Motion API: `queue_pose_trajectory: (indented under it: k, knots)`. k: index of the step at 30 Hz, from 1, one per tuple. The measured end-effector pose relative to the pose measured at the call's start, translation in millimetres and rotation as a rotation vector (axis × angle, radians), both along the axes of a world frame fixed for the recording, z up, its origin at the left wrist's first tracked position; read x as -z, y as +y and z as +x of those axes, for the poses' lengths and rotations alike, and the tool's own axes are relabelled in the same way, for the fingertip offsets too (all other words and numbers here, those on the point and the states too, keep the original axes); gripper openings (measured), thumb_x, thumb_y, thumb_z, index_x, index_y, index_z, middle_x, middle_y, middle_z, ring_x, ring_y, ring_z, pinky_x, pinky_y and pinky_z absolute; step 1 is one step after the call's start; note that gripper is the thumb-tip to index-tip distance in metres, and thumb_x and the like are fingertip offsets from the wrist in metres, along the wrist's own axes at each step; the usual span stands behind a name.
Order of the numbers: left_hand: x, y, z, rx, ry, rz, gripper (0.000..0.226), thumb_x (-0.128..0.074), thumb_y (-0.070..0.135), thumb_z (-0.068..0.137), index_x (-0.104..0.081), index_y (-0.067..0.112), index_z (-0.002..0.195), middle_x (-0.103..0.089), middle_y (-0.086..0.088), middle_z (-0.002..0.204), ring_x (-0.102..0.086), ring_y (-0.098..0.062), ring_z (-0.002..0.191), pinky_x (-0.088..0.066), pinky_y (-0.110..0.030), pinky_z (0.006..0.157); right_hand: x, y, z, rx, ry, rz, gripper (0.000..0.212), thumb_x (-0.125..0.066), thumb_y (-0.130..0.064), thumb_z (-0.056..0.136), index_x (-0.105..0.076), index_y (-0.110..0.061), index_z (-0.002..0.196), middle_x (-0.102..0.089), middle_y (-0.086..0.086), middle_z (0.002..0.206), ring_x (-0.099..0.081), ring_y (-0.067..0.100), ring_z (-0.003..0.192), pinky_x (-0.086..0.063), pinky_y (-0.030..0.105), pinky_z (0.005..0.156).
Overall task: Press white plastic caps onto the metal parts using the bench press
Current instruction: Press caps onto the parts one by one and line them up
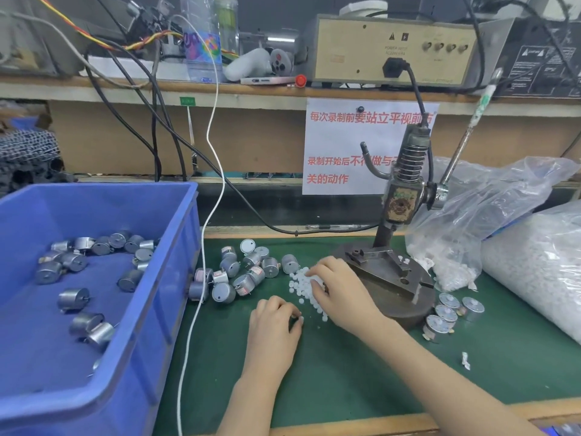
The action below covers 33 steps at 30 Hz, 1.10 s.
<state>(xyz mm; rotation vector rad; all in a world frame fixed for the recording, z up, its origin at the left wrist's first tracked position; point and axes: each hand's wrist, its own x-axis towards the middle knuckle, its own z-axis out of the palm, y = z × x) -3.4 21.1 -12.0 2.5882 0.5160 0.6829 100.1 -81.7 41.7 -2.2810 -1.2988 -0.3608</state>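
Cap pick, press (pixel 402 196) idle
The right hand (pixel 338 287) curls into the white caps (pixel 300 283) mid-worktop (pixel 345 372) beside the press. The left hand (pixel 275 319) is curled too, and I can't tell either grip. Risk: caps scatter, or seat crooked on the metal parts (pixel 234 278).

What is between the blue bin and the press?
The head view shows a heap of metal parts beside the bin, then loose white caps nearer the press, with the right hand on the caps. All lie on the green mat.
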Motion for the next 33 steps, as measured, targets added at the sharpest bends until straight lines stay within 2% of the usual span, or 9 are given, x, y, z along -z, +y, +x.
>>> queue_pose_trajectory:
  k: [3, 6, 10, 16, 22, 25, 27, 30, 33]
  knots:
    - [1, 0, 0, 0.007, -0.001, -0.006, 0.017, -0.051, 0.036, 0.091, -0.062, 0.026, 0.099, -0.050, 0.011, 0.104, -0.040, -0.011, 0.103, -0.025, -0.020, 0.086, -4, 36, 18, 0.040, 0.006, -0.065, 0.035, -0.045, -0.018, 0.094, -0.051, -0.014, 0.128, -0.051, 0.006, 0.124, -0.043, 0.023, 0.112, -0.034, 0.029, 0.093]
    - [2, -1, 0, 0.027, -0.004, 0.003, 0.019, -0.050, 0.039, 0.091, -0.061, 0.027, 0.102, -0.049, 0.012, 0.105, -0.039, -0.011, 0.105, -0.025, -0.019, 0.087, -2, 64, 31, 0.091, 0.033, -0.235, 0.045, -0.044, -0.025, 0.095, -0.039, -0.019, 0.140, -0.045, 0.008, 0.134, -0.039, 0.027, 0.121, -0.033, 0.036, 0.099]
    - [3, 0, 1, 0.044, 0.002, 0.029, 0.023, -0.049, 0.039, 0.092, -0.061, 0.030, 0.108, -0.049, 0.012, 0.109, -0.038, -0.010, 0.106, -0.024, -0.020, 0.086, 7, 82, 37, 0.142, 0.117, -0.422, 0.044, -0.046, -0.034, 0.094, -0.041, -0.027, 0.138, -0.044, 0.010, 0.133, -0.038, 0.029, 0.122, -0.034, 0.039, 0.098]
    - [4, 0, 2, 0.041, -0.017, 0.024, 0.016, -0.051, 0.037, 0.091, -0.061, 0.027, 0.099, -0.050, 0.013, 0.105, -0.040, -0.011, 0.102, -0.024, -0.021, 0.081, 15, 85, 32, 0.191, 0.079, -0.430, 0.035, -0.049, -0.031, 0.093, -0.039, -0.018, 0.125, -0.045, 0.015, 0.121, -0.045, 0.034, 0.112, -0.037, 0.040, 0.091]
    - [2, 0, 1, 0.052, -0.007, 0.003, 0.015, -0.052, 0.040, 0.089, -0.060, 0.028, 0.094, -0.051, 0.015, 0.102, -0.039, -0.010, 0.100, -0.023, -0.020, 0.080, 11, 78, 28, 0.180, 0.084, -0.319, 0.030, -0.049, -0.018, 0.093, -0.040, -0.013, 0.120, -0.044, 0.014, 0.117, -0.048, 0.034, 0.104, -0.038, 0.036, 0.085]
    - [1, 0, 1, 0.060, -0.036, -0.055, 0.013, -0.058, 0.039, 0.086, -0.062, 0.026, 0.088, -0.051, 0.016, 0.099, -0.039, -0.007, 0.097, -0.022, -0.019, 0.077, 8, 68, 21, 0.131, 0.200, -0.145, 0.030, -0.049, -0.013, 0.088, -0.043, -0.013, 0.117, -0.045, 0.012, 0.113, -0.050, 0.032, 0.096, -0.040, 0.034, 0.080]
    - [0, 1, 1, 0.064, -0.087, -0.128, 0.012, -0.064, 0.035, 0.082, -0.063, 0.024, 0.082, -0.051, 0.017, 0.095, -0.039, -0.006, 0.091, -0.025, -0.020, 0.078, 3, 56, 14, 0.110, 0.324, 0.003, 0.028, -0.052, -0.012, 0.085, -0.045, -0.016, 0.112, -0.048, 0.008, 0.111, -0.051, 0.025, 0.090, -0.040, 0.031, 0.075]
    - [-2, 1, 0, 0.086, -0.138, -0.228, 0.011, -0.070, 0.028, 0.078, -0.062, 0.021, 0.075, -0.052, 0.015, 0.089, -0.042, -0.009, 0.088, -0.036, -0.025, 0.084, 0, 30, -2, 0.082, 0.500, 0.217, 0.024, -0.054, -0.013, 0.083, -0.046, -0.030, 0.099, -0.054, -0.006, 0.094, -0.047, 0.003, 0.070, -0.033, 0.016, 0.060]
    - [-2, 1, 0, 0.098, -0.104, -0.221, 0.010, -0.070, 0.032, 0.077, -0.062, 0.025, 0.075, -0.051, 0.017, 0.091, -0.041, -0.007, 0.090, -0.034, -0.023, 0.086, 1, 3, -21, 0.073, 0.514, 0.339, 0.031, -0.053, -0.013, 0.082, -0.049, -0.043, 0.090, -0.055, -0.018, 0.093, -0.050, -0.006, 0.072, -0.037, 0.006, 0.062]
